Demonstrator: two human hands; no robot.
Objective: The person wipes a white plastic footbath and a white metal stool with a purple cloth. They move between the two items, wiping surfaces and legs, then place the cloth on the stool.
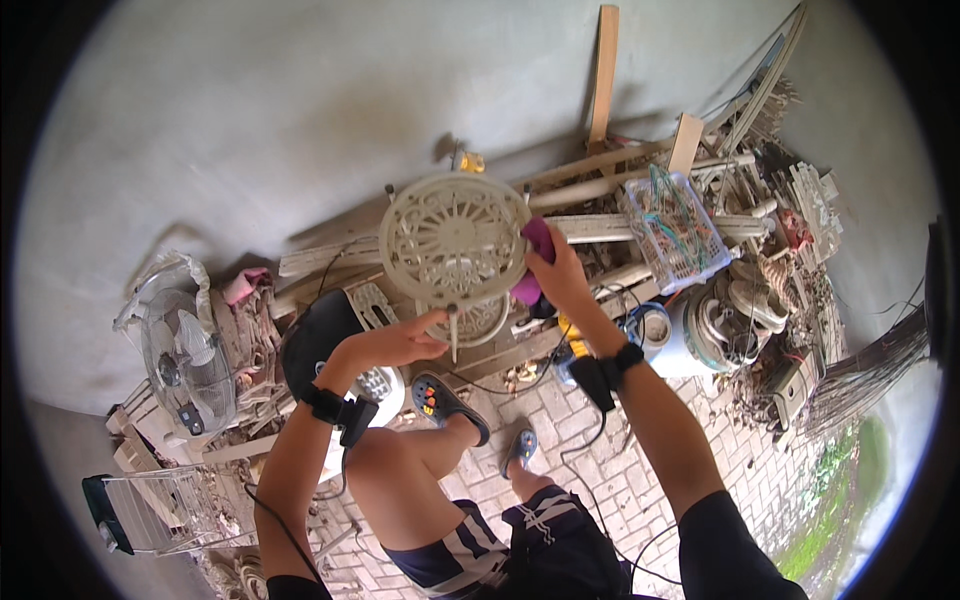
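Observation:
In front of me, a cream openwork round stool point(455, 235) is tilted so that its patterned disc faces me. Thin legs with dark tips stick out around it, and a smaller ring shows below the disc. My left hand point(395, 342) is at the near side, thumb and fingers closed about one leg point(454, 335). A purple cloth point(536, 262) is bunched in my right hand point(562, 275), which presses it to the disc's right rim. The fingertips behind the cloth are partly hidden.
Wooden planks point(590, 228) and scrap line the wall. A crate of cords point(680, 230) and a white bucket point(690, 335) stand right. At left are a fan point(185, 360) and a wire rack point(170, 510). A black seat point(318, 335) sits by my left forearm; cables cross the brick floor point(560, 420).

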